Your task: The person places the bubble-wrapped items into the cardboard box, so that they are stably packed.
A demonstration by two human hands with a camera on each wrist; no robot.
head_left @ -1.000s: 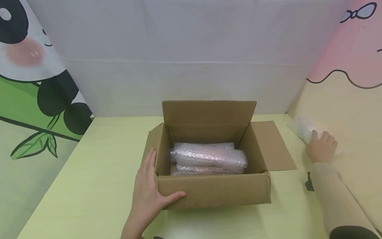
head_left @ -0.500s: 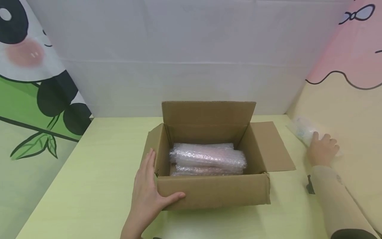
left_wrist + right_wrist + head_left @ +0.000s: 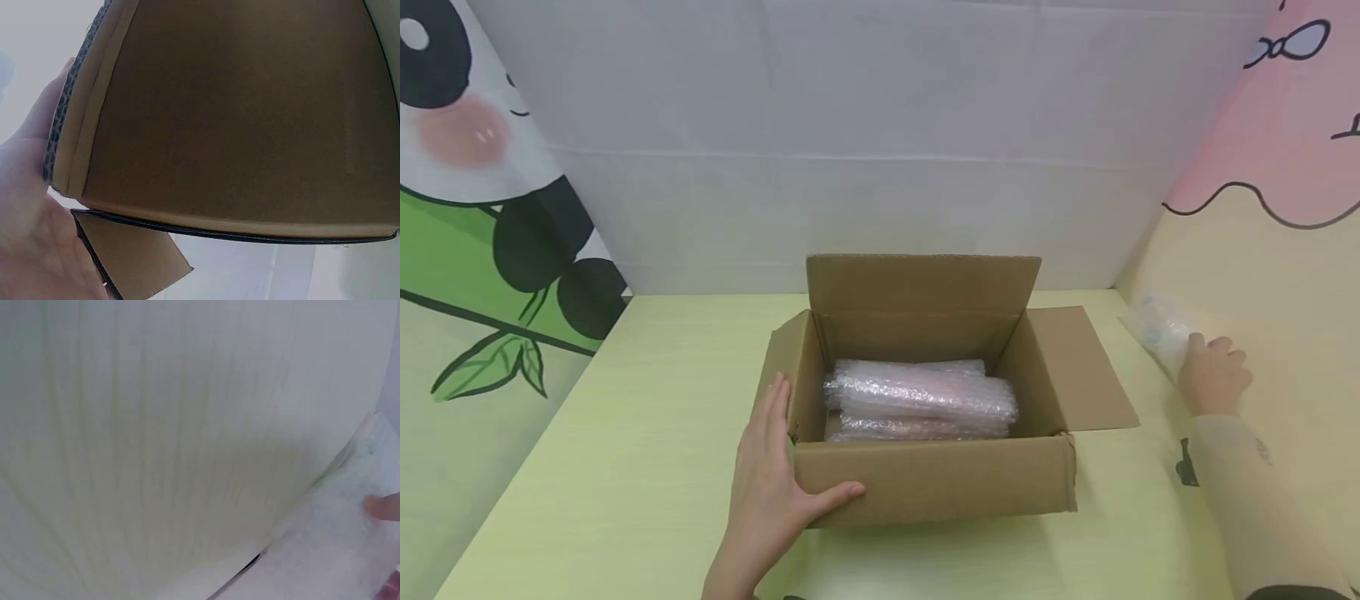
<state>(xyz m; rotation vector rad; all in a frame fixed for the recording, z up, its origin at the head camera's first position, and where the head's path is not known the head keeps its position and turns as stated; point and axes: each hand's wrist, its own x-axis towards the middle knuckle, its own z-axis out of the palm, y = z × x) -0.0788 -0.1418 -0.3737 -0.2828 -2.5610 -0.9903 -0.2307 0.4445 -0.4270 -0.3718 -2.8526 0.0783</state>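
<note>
A cardboard box [image 3: 932, 485] stands with its top flaps spread. Inside it lie bubble-wrapped bundles [image 3: 928, 396], stacked on each other. My left hand [image 3: 770, 471] rests at the box's front left corner, thumb along the front flap and straight fingers on the left side; in the left wrist view the palm is beside the cardboard edge [image 3: 65, 119]. At the table's right edge my right hand [image 3: 1213, 377] holds a whitish translucent plastic-wrapped package [image 3: 1159, 325], fingers curled over it. In the right wrist view a fingertip [image 3: 382, 507] presses on the pale wrapping, and the rest of that hand is mostly out of frame.
The box's right flap [image 3: 1082, 367] sticks out toward the package, and its back flap [image 3: 925, 283] stands up. A pale yellow table [image 3: 625, 467] carries everything. A white backdrop [image 3: 887, 150] rises behind, with cartoon-printed panels on both sides.
My right hand has shifted slightly down in the head view, staying on the package. The left hand and the box hold their places.
</note>
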